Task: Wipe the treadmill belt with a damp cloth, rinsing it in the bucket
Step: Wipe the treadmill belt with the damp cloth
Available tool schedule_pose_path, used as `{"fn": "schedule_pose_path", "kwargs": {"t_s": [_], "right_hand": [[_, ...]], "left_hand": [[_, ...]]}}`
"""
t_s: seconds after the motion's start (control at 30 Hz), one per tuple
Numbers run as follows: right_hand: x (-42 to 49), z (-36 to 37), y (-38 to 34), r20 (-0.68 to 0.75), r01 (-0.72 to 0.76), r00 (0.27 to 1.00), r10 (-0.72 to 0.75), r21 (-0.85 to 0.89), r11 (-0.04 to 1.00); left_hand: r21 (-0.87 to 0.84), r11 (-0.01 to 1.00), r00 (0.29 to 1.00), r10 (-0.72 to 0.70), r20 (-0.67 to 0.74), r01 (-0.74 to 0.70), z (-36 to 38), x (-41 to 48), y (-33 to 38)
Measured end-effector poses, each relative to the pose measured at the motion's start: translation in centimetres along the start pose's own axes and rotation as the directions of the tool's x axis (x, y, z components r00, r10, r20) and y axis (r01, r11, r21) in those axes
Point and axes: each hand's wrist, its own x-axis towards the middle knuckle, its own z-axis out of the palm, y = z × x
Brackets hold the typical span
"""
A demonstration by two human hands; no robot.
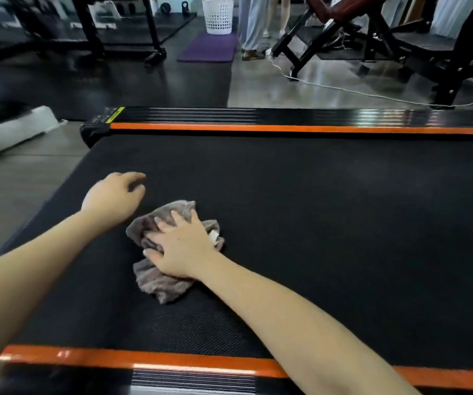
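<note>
The grey-brown cloth (pixel 166 286) lies bunched on the treadmill belt (pixel 315 209), towards the belt's left end and roughly midway across its width. The right hand (pixel 182 248) lies flat on top of the cloth, fingers spread apart and pressing it down onto the belt rather than closing round it; a small white tag (pixel 213 236) peeks out of the cloth by the little finger. The left hand (pixel 112 196) rests on the bare belt just left of the cloth and a little beyond it, not touching it. It holds nothing, and its fingers look loosely bent (the tips are blurred, so this is hard to be sure of).

An orange stripe (pixel 286 128) edges the belt's far side and another (pixel 144 357) its near side, each with a ribbed black side rail (pixel 201 114) outside it. Beyond the belt's far side stand a white laundry basket (pixel 218 15) at the end of a purple mat (pixel 208 47), a person's legs in pale trousers (pixel 251 24), and a black weight bench (pixel 372 32), with a white cable (pixel 372 95) trailing across the floor.
</note>
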Motion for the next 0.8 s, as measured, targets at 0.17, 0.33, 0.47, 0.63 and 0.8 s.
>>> {"fn": "schedule_pose_path", "kwargs": {"t_s": [0.17, 0.33, 0.47, 0.63, 0.8], "right_hand": [[1.5, -0.2, 1.6, -0.106, -0.029, 0.994, 0.031, 0.024, 0.999], [6.1, 0.1, -0.1, -0.065, -0.315, 0.947, 0.313, -0.013, 0.949], [9.7, 0.7, -5.6, 0.018, -0.283, 0.959, 0.284, -0.012, 0.959], [13.6, 1.8, -15.5, -0.064, -0.096, 0.993, 0.097, 0.024, 0.995], [15.8, 2.7, -22.5, -0.143, -0.002, 0.990, 0.014, 0.085, 0.996]], "left_hand": [[-0.058, 0.987, 0.988, -0.150, 0.021, 0.151, -4.6, -0.3, -6.1], [-0.167, 0.952, 0.965, -0.243, 0.095, 0.256, -7.3, -1.7, -14.6], [-0.300, 0.897, 0.944, -0.293, 0.148, 0.326, -8.4, -2.9, -21.7], [-0.432, 0.838, 0.943, -0.293, 0.160, 0.333, -10.4, -3.2, -30.1], [-0.542, 0.783, 0.952, -0.254, 0.171, 0.306, -12.3, -2.2, -36.8]]}}
